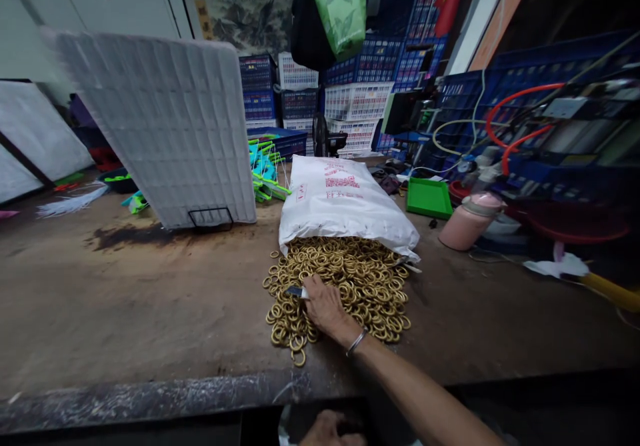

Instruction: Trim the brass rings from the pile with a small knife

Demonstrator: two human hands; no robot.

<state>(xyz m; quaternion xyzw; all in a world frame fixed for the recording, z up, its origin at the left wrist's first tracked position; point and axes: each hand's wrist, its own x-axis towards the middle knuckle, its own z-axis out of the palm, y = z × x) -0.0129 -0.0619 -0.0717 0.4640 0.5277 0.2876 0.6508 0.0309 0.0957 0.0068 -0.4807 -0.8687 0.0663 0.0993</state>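
Note:
My right hand, with a metal bangle on its wrist, reaches over a heap of brass-coloured rings on the table. It is closed around what looks like a small knife, whose dark flat blade points left over the rings. The rings spill from the mouth of a white woven sack with red print, lying on its side. At the bottom edge, below the tabletop, my left hand shows only in part. Its fingers look bent, but blur and the frame edge hide whether they hold anything.
On the wooden table a tall whitish ribbed panel stands left of the sack. Bright green and blue pieces lie behind it. To the right are a green tray and a pink bottle. Stacked crates rise behind.

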